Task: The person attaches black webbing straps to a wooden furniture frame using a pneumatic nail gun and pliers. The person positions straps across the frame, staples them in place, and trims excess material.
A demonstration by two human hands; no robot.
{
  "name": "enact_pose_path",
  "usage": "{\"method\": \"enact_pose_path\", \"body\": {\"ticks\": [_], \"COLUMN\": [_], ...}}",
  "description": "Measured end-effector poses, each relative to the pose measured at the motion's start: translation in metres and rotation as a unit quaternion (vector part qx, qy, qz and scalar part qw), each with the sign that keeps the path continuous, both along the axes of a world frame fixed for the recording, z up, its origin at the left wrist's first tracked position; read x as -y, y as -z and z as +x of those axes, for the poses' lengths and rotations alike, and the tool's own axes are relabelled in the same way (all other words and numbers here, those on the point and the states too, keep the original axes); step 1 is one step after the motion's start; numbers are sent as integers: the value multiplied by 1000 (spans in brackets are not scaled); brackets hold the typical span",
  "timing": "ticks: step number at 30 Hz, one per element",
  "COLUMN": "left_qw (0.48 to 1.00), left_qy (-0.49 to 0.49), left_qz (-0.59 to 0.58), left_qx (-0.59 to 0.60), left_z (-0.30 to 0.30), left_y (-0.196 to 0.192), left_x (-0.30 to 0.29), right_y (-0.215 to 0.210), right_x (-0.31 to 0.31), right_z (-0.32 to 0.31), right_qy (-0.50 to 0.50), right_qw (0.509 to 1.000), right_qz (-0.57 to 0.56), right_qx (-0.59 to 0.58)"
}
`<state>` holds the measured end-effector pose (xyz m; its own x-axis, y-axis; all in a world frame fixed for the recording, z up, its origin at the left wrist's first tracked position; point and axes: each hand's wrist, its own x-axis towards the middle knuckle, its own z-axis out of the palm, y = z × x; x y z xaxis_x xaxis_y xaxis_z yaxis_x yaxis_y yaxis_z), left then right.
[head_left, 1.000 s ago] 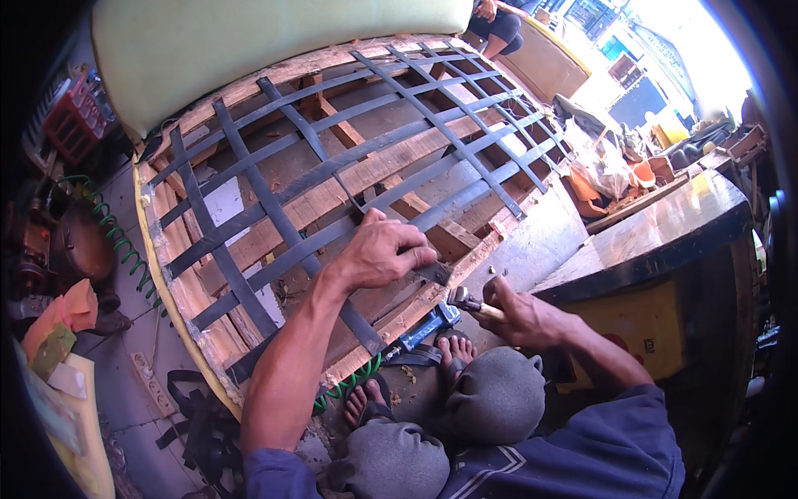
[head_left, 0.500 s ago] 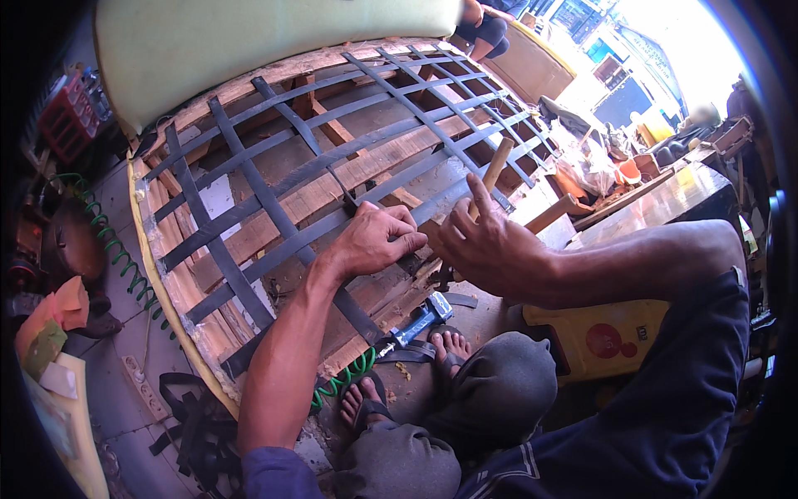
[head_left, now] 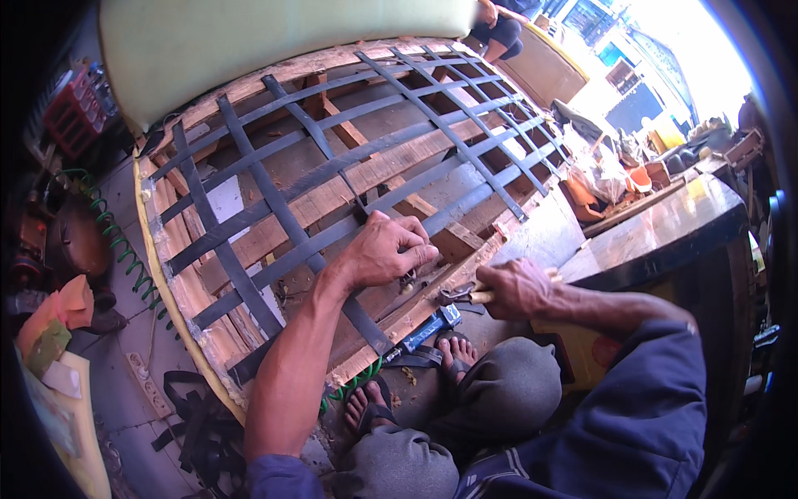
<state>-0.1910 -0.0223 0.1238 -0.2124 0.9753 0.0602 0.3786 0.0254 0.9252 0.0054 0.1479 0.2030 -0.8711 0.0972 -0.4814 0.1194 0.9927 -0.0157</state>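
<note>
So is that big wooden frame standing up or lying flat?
Tipped up on its edge. The wooden frame leans back against a pale cushion, its lower rail by the person's feet, the left hand pressing its dark straps.

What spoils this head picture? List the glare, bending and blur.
Head view: daylight burns out the upper right corner; the fisheye bows the wooden frame and its dark straps, with a black rim all round; the left hand and right hand look fairly sharp, far clutter soft.

Dark grey webbing straps [head_left: 332, 179] — pale wood frame [head_left: 274, 79]; stapler [head_left: 428, 326] seemingly blue.
</note>
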Motion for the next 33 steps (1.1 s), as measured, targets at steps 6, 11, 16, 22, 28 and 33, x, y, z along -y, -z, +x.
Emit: {"method": "enact_pose_path", "body": {"ticks": [6,11,16,22,28,33], "left_qw": [998,996,995,995,997,992], "left_qy": [-2,-8,-7,-28,-32,-40], "left_qz": [7,-5,10,48,34,81], "left_qx": [-57,-87,-98,-82,-60,-86], "left_z": [0,0,0,2,2,3], "left_y": [1,1,3,4,5,6], "left_x": [-6,-5,-4,-5,-4,-6], "right_y": [-16,-43,-37,-33,-32,-32], "right_x": [-19,13,55,65,66,70], "right_z": [11,-12,-26,-23,-23,-20], "right_qy": [-66,-216,-354,-290,-287,-350], "right_qw": [997,940,838,857,842,800], "right_qz": [-40,235,396,413,434,456], "right_qx": [12,-121,-128,-107,-142,-170]}}
